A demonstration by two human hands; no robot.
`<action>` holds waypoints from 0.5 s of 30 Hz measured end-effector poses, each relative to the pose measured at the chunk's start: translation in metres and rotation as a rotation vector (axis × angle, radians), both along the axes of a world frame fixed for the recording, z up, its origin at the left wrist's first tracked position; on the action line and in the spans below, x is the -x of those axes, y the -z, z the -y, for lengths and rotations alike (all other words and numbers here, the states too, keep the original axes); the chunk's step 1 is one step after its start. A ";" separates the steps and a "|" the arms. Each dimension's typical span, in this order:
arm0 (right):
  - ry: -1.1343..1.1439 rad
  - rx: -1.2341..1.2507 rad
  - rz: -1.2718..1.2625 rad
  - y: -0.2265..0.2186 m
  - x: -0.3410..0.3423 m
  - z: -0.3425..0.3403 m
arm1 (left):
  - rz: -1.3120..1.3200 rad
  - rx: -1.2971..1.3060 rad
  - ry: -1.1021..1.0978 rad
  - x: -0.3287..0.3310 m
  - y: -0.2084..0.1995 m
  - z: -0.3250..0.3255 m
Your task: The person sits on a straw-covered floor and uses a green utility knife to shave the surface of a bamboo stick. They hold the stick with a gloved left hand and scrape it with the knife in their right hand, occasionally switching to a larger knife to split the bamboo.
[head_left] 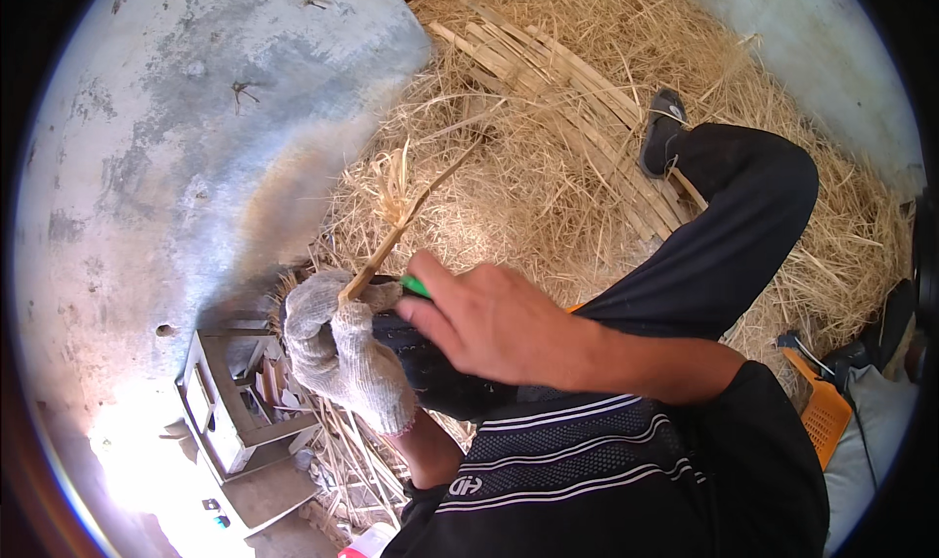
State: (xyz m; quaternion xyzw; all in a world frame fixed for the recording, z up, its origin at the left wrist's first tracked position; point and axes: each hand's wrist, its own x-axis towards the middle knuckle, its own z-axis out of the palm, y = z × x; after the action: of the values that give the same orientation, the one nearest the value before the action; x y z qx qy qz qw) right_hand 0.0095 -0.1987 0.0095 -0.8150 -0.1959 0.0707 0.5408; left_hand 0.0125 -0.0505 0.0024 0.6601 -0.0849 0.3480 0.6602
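The left hand (337, 348) has gloved fingers curled tight round a stick (393, 237) slanting up beyond them, while just beside these the right hand's (499, 328) fingers grip what seems a green handle (416, 286).

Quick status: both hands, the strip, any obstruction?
Left hand: gloved, gripping wooden strip. Right hand: bare, holding green object. Strip: curled shavings partway along. No obstruction visible.

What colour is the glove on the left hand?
The glove is off-white, a bit greyish; it shows best in the head view.
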 end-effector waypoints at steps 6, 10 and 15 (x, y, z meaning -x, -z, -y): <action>0.012 -0.212 0.151 -0.004 0.005 -0.005 | -0.002 -0.186 0.004 0.001 -0.005 -0.013; 0.052 -0.158 0.149 -0.007 0.010 -0.007 | 0.030 -0.379 -0.009 -0.001 -0.010 -0.021; 0.139 -0.025 0.328 0.014 0.005 -0.020 | 0.008 -0.373 -0.031 -0.006 -0.007 -0.025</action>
State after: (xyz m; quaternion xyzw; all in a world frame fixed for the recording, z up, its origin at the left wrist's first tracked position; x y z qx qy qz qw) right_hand 0.0048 -0.1784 -0.0049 -0.8203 -0.2257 -0.1033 0.5152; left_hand 0.0184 -0.0259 0.0091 0.7710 -0.1404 0.3388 0.5207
